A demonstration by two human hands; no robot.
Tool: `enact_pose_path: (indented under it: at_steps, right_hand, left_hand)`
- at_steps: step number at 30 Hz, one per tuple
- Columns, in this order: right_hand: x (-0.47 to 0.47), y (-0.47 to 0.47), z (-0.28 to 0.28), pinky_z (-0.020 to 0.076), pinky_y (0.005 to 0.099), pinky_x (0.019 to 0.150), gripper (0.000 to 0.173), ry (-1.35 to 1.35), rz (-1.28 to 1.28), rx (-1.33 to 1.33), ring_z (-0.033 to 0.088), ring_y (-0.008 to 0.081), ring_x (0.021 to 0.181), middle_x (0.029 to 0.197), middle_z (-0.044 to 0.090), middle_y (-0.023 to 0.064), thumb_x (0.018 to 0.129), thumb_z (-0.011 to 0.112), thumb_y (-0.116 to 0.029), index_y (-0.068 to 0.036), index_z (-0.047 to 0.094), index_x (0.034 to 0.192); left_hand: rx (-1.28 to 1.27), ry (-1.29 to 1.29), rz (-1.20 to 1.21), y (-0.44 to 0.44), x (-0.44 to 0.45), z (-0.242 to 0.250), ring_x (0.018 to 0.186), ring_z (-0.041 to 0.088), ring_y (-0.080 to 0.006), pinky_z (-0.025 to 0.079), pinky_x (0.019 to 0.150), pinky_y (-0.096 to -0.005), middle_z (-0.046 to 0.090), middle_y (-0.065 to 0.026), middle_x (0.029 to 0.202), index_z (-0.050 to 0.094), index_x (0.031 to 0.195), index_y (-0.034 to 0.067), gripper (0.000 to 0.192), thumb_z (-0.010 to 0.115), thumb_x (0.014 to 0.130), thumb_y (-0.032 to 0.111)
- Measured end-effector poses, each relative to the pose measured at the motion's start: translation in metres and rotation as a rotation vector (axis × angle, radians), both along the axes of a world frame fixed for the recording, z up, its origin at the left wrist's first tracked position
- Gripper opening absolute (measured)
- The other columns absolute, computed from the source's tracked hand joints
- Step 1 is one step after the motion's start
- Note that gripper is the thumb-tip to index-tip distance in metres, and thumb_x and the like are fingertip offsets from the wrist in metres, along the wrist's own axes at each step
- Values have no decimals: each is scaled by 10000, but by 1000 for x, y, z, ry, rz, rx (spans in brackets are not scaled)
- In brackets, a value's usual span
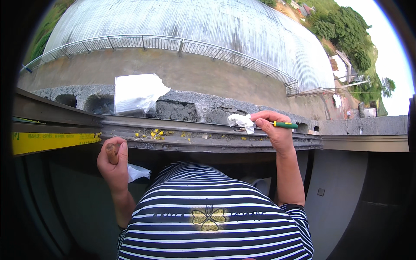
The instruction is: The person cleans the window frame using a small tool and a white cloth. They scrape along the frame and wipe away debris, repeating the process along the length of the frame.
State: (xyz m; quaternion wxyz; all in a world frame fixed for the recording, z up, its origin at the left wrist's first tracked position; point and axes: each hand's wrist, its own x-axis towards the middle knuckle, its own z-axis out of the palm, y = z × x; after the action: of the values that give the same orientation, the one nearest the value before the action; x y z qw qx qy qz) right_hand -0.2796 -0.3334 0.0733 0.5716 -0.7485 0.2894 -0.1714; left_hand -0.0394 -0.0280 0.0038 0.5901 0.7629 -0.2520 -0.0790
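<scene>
My left hand (pixel 113 162) is closed around a brown wooden handle (pixel 112 153) at the left end of a metal window track (pixel 195 136); the tool's other end is hidden. A piece of white tissue (pixel 138 172) shows beside that hand. Over the track's right part, my right hand (pixel 273 128) holds a green and yellow handled tool (pixel 285 124), perhaps a screwdriver, together with a crumpled white tissue (pixel 242 122). The tool's tip cannot be seen. Yellow flakes (pixel 157 133) and dirt lie in the track's grooves.
A pack of white tissues (pixel 136 94) stands on the rough hollow-block ledge (pixel 201 104) outside the track. Window frame with yellow tape (pixel 55 139) bounds the left. Beyond are a concrete surface, a metal railing (pixel 180 45) and a large corrugated roof (pixel 201 22).
</scene>
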Motion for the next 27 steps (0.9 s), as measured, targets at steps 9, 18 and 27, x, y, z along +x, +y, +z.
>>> enact_pose_path:
  at_steps: [9,18,27]
  right_hand:
    - [35,36,-16,503,250,714,130,-45,190,-134,638,131,794,914,699,102,860,670,-53,25,686,964]
    - [9,17,-29,457,238,600,121,113,108,-143,582,80,673,782,685,60,839,680,-76,21,704,909]
    - [-39,7,19,434,211,603,119,241,-149,-148,553,57,671,732,665,32,854,668,-64,45,702,888]
  left_hand:
    - [-4,30,-23,-10,-10,-2,637,426,-37,346,569,-184,520,20,750,584,884,11,19,596,899,10]
    - [-7,8,-68,-15,-9,0,660,429,-30,345,585,-175,526,24,779,591,899,4,14,598,896,-7]
    - [-8,66,-88,-16,-7,3,644,448,-38,369,580,-182,530,21,743,588,872,7,31,616,885,7]
